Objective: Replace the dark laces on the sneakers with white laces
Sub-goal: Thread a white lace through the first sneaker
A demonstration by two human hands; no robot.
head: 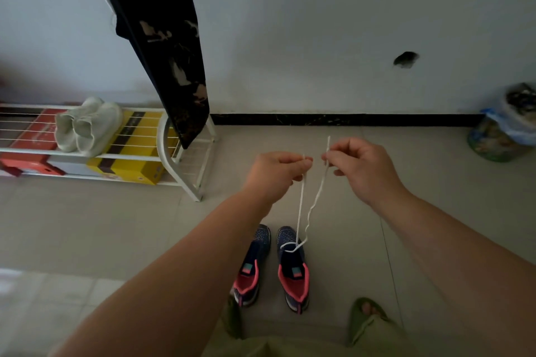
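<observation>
Two dark blue sneakers with pink collars stand side by side on the tiled floor, the left sneaker (pixel 253 265) and the right sneaker (pixel 292 266). A white lace (pixel 301 211) runs through the front eyelets of the right sneaker and both its ends rise up. My left hand (pixel 275 171) pinches one end and my right hand (pixel 358 166) pinches the other, both held level above the shoes. The left sneaker shows no lace.
A white wire shoe rack (pixel 174 165) stands at the left with pale sneakers (pixel 88 127) and yellow and red boxes. A dark garment (pixel 165 46) hangs over it. A bin with a plastic bag (pixel 504 127) sits at the right wall. My feet in green slippers (pixel 367 319) are below.
</observation>
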